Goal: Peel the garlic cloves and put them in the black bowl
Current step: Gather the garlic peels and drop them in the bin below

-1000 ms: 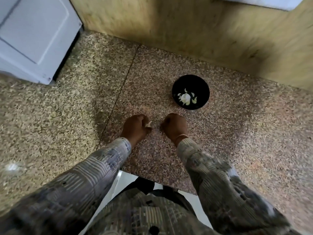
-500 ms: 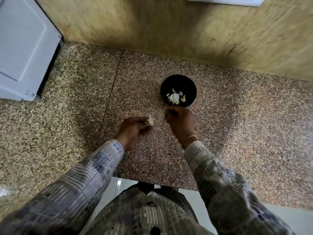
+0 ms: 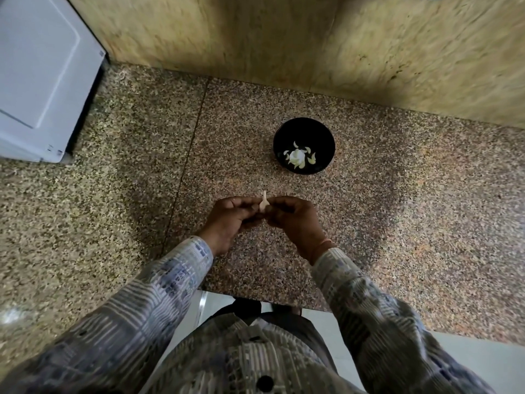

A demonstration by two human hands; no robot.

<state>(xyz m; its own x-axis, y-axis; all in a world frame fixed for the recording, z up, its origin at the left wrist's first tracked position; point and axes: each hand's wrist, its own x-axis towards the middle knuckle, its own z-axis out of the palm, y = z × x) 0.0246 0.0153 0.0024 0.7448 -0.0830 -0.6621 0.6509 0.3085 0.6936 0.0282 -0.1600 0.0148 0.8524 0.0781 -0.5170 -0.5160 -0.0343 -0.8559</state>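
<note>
One bowl (image 3: 279, 137), black and round, standing on the speckled counter (image 3: 127, 194); inside it a pale heap of garlic (image 3: 297, 158), curved slivers round a white lump, exact count unclear. Two hands on the person's side of the bowl, meeting at the fingertips: left hand (image 3: 230, 220) and right hand (image 3: 292, 220), fingers of both curled, pinching one clove (image 3: 263, 204) between them; cream-coloured, plump at the base, thin tail pointing toward the bowl. One white appliance (image 3: 37, 81) far left of the bowl; small dark marks at its edge, too small to read. Tan wall (image 3: 284, 38) behind the bowl.
</note>
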